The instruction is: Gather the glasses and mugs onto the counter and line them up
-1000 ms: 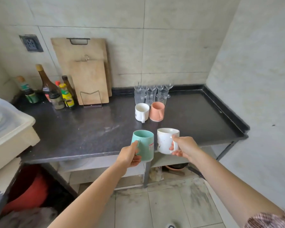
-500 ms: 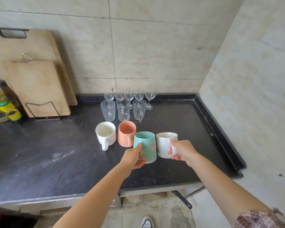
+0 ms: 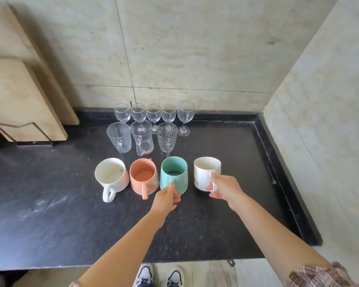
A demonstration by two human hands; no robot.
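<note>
On the black counter (image 3: 50, 224) stand a white mug (image 3: 110, 176) and a salmon mug (image 3: 143, 178) side by side. My left hand (image 3: 166, 198) grips the handle of a teal mug (image 3: 174, 176) just right of the salmon one. My right hand (image 3: 224, 188) holds a speckled white mug (image 3: 205, 172) by its handle, a gap right of the teal mug. Behind them are three glass mugs (image 3: 142, 137) in a row, and several wine glasses (image 3: 153, 113) line the back wall.
Two wooden cutting boards (image 3: 23, 96) lean on the wall at the left in a wire stand. The counter has a raised black rim (image 3: 286, 183) along the right side by the tiled wall. My shoes (image 3: 160, 276) show below the front edge.
I have stepped closer and carried both mugs forward over the counter. The teal and speckled white mugs are now level with the white and salmon mugs.
</note>
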